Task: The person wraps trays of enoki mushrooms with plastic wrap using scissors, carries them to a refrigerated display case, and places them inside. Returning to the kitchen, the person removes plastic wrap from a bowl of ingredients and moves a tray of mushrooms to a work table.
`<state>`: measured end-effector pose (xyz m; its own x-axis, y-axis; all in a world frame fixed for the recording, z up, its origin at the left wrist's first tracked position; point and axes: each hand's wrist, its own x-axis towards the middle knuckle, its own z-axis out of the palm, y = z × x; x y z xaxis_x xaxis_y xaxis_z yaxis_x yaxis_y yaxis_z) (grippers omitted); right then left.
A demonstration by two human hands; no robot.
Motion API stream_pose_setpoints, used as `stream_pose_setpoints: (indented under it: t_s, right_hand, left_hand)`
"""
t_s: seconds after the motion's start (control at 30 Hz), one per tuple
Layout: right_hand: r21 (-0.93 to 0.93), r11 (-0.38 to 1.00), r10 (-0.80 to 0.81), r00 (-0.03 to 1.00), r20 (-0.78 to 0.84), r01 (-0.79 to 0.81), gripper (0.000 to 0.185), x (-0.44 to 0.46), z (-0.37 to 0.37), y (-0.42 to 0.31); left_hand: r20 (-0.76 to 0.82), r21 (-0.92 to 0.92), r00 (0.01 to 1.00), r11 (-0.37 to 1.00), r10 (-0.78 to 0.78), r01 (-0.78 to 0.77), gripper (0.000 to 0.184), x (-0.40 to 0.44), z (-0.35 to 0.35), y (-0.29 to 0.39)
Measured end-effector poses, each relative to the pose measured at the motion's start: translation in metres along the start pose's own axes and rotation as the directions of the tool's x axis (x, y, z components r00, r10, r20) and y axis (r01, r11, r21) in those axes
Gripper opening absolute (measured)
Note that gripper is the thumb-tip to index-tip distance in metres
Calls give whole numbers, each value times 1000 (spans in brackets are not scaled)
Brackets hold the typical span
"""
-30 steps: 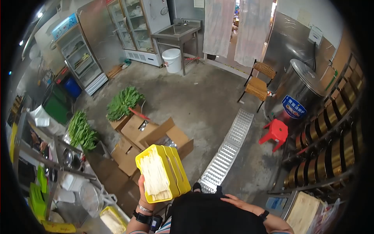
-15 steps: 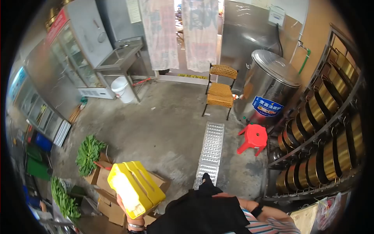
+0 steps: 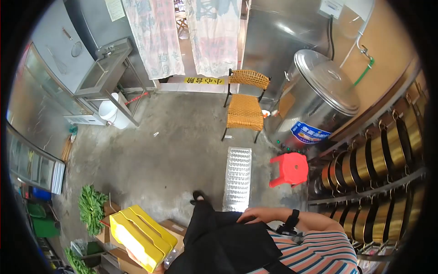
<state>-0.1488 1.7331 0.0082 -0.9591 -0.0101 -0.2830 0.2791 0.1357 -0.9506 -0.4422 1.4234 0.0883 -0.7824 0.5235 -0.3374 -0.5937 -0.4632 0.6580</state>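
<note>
My left hand (image 3: 133, 257) grips a yellow plastic box (image 3: 142, 237) with ridged, stepped sides at the lower left. The box hides most of that hand; only bits of the fingers show at its edges. My right hand (image 3: 255, 214) lies against the black apron (image 3: 237, 239) at my waist. Its fingers look stretched out over the cloth, with no separate object seen in them. Below the yellow box, cardboard boxes (image 3: 173, 228) stand on the floor, partly hidden by it.
Leafy greens (image 3: 91, 208) lie at the left. Ahead stand a wicker chair (image 3: 245, 112), a red stool (image 3: 289, 169) and a large steel boiler (image 3: 319, 98). A metal drain grate (image 3: 238, 176) crosses the floor. Racks of brass-coloured pots (image 3: 378, 153) line the right; a sink (image 3: 102, 68) stands far left.
I have moved forward, and the chair, stool and boiler look nearer. The yellow box sits lower and further left in view, still in my left hand. My right hand now shows more fully.
</note>
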Motion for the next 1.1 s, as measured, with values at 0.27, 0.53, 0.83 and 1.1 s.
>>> stream_pose_setpoints:
  t_s: [0.27, 0.53, 0.83, 1.1]
  right_hand:
    - [-138, 971, 183, 979, -88, -194, 33, 108, -142, -21]
    - [39, 953, 302, 933, -196, -300, 30, 195, -272, -53]
    - [399, 880, 424, 805, -414, -258, 30, 262, -473, -30]
    - [203, 978, 144, 832, -535, -39, 30, 345, -742, -111]
  left_hand:
    - [200, 17, 978, 998, 60, -65, 64, 211, 98, 31]
    - [39, -14, 989, 989, -144, 145, 63, 385, 222, 39]
    - [263, 72, 912, 949, -315, 307, 68, 582, 331, -24]
    - [243, 111, 941, 971, -235, 214, 66, 715, 494, -81]
